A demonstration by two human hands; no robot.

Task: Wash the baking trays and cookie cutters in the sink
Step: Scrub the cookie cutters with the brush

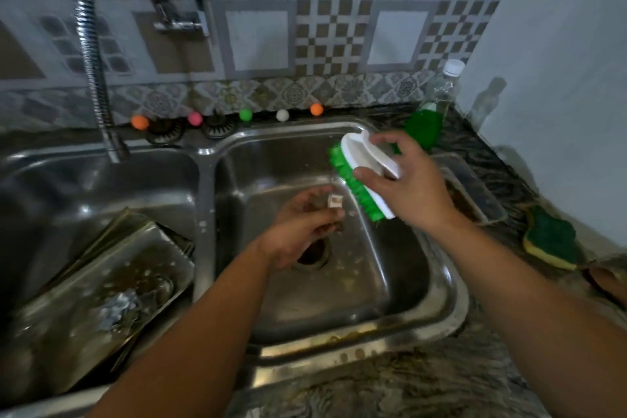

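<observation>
Green-bristled brush [364, 176] gripped by right hand [407, 187]; left hand [302, 227] pinches small cutter [335, 203] over sink [454, 299]. Scrubbing step: next, bring bristles onto cutter.

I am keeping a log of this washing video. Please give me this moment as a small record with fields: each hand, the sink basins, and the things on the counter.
left hand: left hand pinches a small cookie cutter over the right basin
right hand: right hand grips a scrub brush, white handle, green bristles
left basin: dirty baking trays stacked, leaning
tap: hose faucet over the left basin; no water visible
counter right: soap bottle with green liquid, clear container, green-yellow sponge
</observation>
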